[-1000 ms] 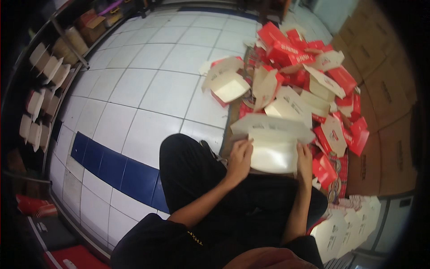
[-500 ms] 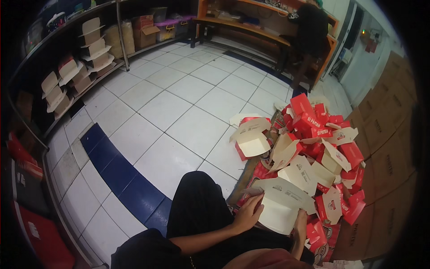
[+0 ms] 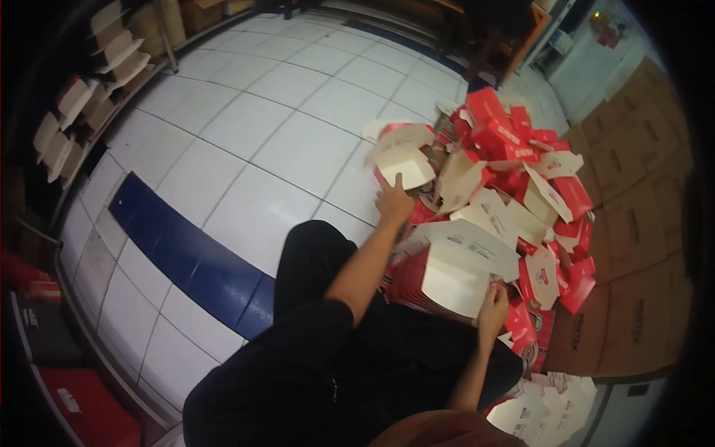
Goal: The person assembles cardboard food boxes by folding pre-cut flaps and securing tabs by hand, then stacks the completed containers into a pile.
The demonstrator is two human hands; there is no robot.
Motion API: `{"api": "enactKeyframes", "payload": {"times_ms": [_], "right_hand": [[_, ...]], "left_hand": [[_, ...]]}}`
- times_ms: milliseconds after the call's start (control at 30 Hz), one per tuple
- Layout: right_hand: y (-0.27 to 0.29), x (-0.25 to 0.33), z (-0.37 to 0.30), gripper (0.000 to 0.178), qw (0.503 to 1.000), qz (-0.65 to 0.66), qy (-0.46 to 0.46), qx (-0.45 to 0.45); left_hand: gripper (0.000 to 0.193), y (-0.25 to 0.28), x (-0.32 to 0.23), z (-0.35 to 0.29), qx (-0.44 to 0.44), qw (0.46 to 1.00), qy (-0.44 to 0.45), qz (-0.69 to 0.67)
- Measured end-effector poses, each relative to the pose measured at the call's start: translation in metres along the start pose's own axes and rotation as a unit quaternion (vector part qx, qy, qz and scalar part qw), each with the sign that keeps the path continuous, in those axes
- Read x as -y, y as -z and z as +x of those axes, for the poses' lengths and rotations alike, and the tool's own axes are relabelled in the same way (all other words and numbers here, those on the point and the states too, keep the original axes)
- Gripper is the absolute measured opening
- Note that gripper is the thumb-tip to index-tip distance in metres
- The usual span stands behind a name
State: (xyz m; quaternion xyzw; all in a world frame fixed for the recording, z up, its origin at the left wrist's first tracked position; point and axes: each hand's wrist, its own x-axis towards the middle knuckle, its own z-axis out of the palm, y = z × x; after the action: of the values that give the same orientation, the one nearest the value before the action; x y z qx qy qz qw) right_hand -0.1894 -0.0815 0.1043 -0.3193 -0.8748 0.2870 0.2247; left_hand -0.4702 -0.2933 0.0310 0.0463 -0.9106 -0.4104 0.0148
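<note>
My left hand (image 3: 393, 200) reaches forward to a paper food box (image 3: 408, 165), red outside and cream inside. Its index finger lies over the box's near edge, and the other fingers are closed at the rim, partly hidden. On my lap leans a stack of nested food boxes (image 3: 406, 281), its open top box (image 3: 454, 281) showing a cream inside and a raised printed lid. At the right corner of that top box, my right hand (image 3: 492, 309) has its fingers pinched on the edge.
A heap of red and cream food boxes (image 3: 514, 145) spreads over a patterned mat on the right. Brown cartons (image 3: 633, 231) line the right wall. Flattened card pieces (image 3: 547, 410) lie at lower right. Shelving at left holds stacked boxes (image 3: 119, 52); white floor tiles (image 3: 246, 123) have a blue strip (image 3: 194, 253).
My left hand has left the top box and stretched forward to another box at the heap's left. The box between my hands now sits on the stack. The view has tilted down.
</note>
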Motion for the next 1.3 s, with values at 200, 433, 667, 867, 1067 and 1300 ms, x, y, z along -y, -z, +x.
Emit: {"api": "enactKeyframes", "payload": {"times_ms": [200,433,667,867,1067,1300], "right_hand": [[0.018,0.020,-0.019,0.030,1.000,0.027,-0.010,-0.009],[0.038,0.044,-0.011,0.030,0.991,0.084,0.072,-0.073],[0.087,0.108,-0.003,0.057,0.851,0.496,-0.071,0.153],[0.097,0.071,-0.009,0.064,0.882,0.426,-0.140,0.146],[0.063,0.042,0.012,0.052,0.916,0.341,-0.137,0.160],[0.030,0.005,0.042,0.046,0.939,0.317,-0.053,0.121]], "left_hand": [[0.036,-0.035,0.055,0.057,0.079,0.990,-0.057,0.101],[0.021,0.100,-0.050,-0.042,-0.138,0.949,-0.209,-0.190],[0.014,0.208,-0.060,-0.184,-0.008,0.886,-0.432,-0.171],[0.011,0.153,-0.044,-0.212,0.131,0.864,-0.462,-0.150],[0.043,0.125,-0.029,-0.205,0.187,0.878,-0.397,-0.192],[0.053,0.076,-0.014,-0.195,0.218,0.908,-0.184,-0.306]]}}
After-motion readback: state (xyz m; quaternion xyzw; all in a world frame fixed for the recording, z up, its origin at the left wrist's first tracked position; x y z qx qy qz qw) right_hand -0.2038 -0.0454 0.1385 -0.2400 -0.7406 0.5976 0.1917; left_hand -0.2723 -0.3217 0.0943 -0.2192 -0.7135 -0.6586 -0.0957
